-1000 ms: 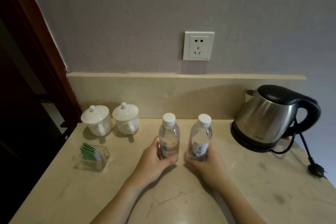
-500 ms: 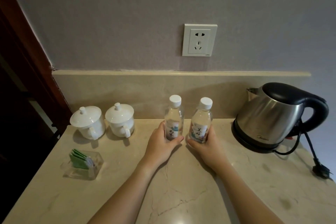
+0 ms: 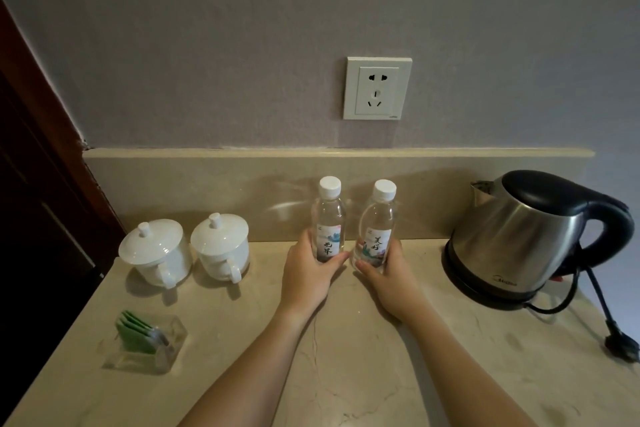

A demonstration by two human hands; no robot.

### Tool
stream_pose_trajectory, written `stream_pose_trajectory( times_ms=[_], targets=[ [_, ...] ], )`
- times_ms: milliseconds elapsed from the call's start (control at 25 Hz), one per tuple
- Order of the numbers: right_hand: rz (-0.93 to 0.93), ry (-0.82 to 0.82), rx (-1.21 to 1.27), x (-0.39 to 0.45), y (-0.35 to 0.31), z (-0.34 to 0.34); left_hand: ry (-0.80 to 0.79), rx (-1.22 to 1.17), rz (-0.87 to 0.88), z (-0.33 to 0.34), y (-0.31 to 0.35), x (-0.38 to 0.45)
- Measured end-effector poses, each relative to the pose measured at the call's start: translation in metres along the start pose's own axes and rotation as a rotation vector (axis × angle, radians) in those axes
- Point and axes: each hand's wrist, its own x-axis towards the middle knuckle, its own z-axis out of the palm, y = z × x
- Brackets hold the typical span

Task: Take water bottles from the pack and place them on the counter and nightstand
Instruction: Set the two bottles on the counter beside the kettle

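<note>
Left hand (image 3: 306, 276) wrapped round left bottle (image 3: 328, 224), right hand (image 3: 391, 279) round right bottle (image 3: 377, 229); steadied upright on table (image 3: 346, 357), labels outward.

The near half of the worktop (image 3: 346, 374) lies bare between the two forearms and out to its front edge, so the widest way in is from the front. At the back, the two upright bottles (image 3: 329, 222) stand just beside each other against the backsplash (image 3: 207, 191), with open gaps to the lidded cups (image 3: 187, 246) on the left and the kettle (image 3: 519, 239) on the right. The tea bag holder (image 3: 149, 343) blocks the front left, and the kettle's cord and plug (image 3: 620, 345) trail over the right edge.
</note>
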Motion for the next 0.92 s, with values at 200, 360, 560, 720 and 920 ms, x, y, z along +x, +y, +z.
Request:
stream_pose_trajectory(
  times_ms=[200,360,560,720,920],
  targets=[
    [-0.023,0.003,-0.064,0.013,0.005,0.002,0.026,0.056,-0.009,0.003,-0.004,0.005],
    [-0.02,-0.002,-0.109,0.019,0.007,0.006,0.033,0.079,-0.018,0.004,-0.004,0.005],
    [-0.067,-0.022,-0.09,0.005,-0.002,-0.002,0.006,0.028,-0.081,0.003,0.0,-0.001],
    [0.095,0.157,-0.072,-0.032,-0.017,-0.008,0.158,0.153,-0.061,-0.03,0.02,-0.038],
    [-0.295,0.057,-0.077,-0.08,-0.108,0.006,0.234,0.472,0.106,-0.12,0.076,-0.095]
  ],
)
